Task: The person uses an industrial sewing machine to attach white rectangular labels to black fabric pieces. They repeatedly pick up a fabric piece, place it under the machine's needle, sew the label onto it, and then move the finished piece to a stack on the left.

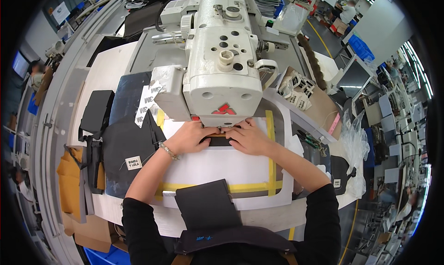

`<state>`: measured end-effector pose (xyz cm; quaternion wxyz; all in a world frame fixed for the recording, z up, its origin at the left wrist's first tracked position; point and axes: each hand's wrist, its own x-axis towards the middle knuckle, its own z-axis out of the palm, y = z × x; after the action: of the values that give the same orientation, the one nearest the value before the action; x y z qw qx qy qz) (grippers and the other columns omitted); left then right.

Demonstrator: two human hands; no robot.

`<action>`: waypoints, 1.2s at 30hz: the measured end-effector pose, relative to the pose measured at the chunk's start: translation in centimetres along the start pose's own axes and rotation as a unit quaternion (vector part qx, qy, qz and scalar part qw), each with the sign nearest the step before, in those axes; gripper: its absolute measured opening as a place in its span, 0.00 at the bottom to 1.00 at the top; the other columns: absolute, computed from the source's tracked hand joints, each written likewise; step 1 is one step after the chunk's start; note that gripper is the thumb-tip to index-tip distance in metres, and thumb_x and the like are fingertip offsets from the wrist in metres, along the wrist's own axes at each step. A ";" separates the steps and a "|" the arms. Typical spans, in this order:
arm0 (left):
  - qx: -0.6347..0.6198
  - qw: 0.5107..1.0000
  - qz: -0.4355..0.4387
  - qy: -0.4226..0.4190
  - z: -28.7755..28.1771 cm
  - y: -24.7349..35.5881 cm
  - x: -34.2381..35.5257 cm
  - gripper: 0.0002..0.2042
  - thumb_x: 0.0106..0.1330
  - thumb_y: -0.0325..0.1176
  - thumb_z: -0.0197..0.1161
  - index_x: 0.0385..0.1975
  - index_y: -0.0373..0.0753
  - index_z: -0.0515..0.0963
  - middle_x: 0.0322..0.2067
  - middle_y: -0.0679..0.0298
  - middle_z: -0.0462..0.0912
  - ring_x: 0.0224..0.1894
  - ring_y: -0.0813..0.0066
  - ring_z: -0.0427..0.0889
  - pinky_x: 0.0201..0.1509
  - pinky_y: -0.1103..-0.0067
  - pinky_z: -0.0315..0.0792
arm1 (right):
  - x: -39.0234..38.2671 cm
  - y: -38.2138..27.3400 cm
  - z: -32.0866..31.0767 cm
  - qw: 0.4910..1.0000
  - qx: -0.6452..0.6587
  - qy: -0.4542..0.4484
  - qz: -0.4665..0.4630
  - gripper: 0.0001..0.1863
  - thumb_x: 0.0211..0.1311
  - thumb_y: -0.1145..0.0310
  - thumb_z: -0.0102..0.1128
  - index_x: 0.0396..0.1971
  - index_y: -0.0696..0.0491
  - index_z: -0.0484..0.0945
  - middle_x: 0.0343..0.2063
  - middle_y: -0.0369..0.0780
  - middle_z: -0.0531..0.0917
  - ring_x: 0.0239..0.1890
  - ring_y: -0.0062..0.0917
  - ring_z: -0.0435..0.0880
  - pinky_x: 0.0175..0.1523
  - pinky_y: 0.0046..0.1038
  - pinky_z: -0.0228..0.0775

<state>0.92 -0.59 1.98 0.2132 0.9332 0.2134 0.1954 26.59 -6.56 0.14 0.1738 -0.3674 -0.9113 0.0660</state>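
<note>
Below the head of a white industrial sewing machine (224, 87), a small black fabric piece (220, 142) with a brown strip (222, 135) along its far side lies on a white sheet (203, 168). My left hand (188, 137), with a beaded bracelet at the wrist, holds the piece's left end, thumb and forefinger on it. At its right end my right hand (252, 138) holds it, fingers bent over the edge. The fingertips of both hands come close together under the machine head, which hides the needle area.
Dark fabric pieces (122, 142) and a black stack (97, 110) lie to the left, near mustard-coloured material (70, 179). A box of labels (296, 91) stands at the right, with clear plastic (355, 149) beyond. Yellow tape (271, 158) edges the sheet. A black panel (206, 205) lies at the near edge.
</note>
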 end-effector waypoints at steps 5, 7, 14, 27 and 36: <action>-0.009 0.999 -0.032 -0.027 -0.3 0.5 0.4 0.18 0.52 0.29 0.60 0.45 0.45 0.80 0.31 0.58 0.84 0.32 0.55 0.82 0.38 0.66 0.76 | 0.1 -0.1 -0.2 1.000 -0.019 -0.001 -0.013 0.11 0.63 0.62 0.56 0.44 0.46 0.74 0.51 0.30 0.79 0.55 0.27 0.71 0.56 0.37 0.56; 0.026 1.000 -0.010 0.011 0.5 0.0 -0.2 0.16 0.54 0.30 0.62 0.44 0.46 0.81 0.34 0.60 0.84 0.37 0.58 0.82 0.44 0.67 0.73 | 0.2 -0.2 -0.1 1.000 -0.016 0.007 -0.017 0.11 0.63 0.62 0.56 0.43 0.46 0.74 0.51 0.30 0.79 0.54 0.26 0.71 0.55 0.37 0.56; 0.065 0.994 -0.066 0.049 -0.5 -0.6 -2.8 0.16 0.54 0.37 0.71 0.44 0.46 0.82 0.43 0.67 0.82 0.48 0.65 0.79 0.59 0.68 0.63 | 0.1 -0.2 0.1 1.000 -0.019 0.002 -0.005 0.12 0.63 0.60 0.56 0.45 0.45 0.76 0.53 0.30 0.79 0.51 0.26 0.71 0.54 0.35 0.57; 0.166 0.985 0.002 0.041 0.1 0.2 -3.0 0.16 0.58 0.37 0.68 0.47 0.47 0.81 0.47 0.71 0.82 0.51 0.75 0.77 0.61 0.65 0.61 | 0.4 -0.8 -0.4 0.999 -0.044 -0.005 -0.011 0.22 0.63 0.56 0.56 0.56 0.43 0.75 0.54 0.31 0.78 0.50 0.25 0.72 0.55 0.35 0.58; 0.179 0.984 0.010 0.002 0.8 0.2 -1.3 0.15 0.61 0.40 0.65 0.48 0.52 0.81 0.48 0.80 0.82 0.50 0.78 0.75 0.55 0.71 0.64 | 0.0 -0.7 0.3 0.997 -0.055 0.045 -0.033 0.20 0.58 0.57 0.61 0.51 0.45 0.78 0.53 0.30 0.79 0.50 0.25 0.72 0.52 0.34 0.60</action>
<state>0.24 -1.64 1.08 0.0405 0.9580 0.2357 0.1581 26.06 -7.08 0.00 0.1962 -0.3486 -0.9165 -0.0061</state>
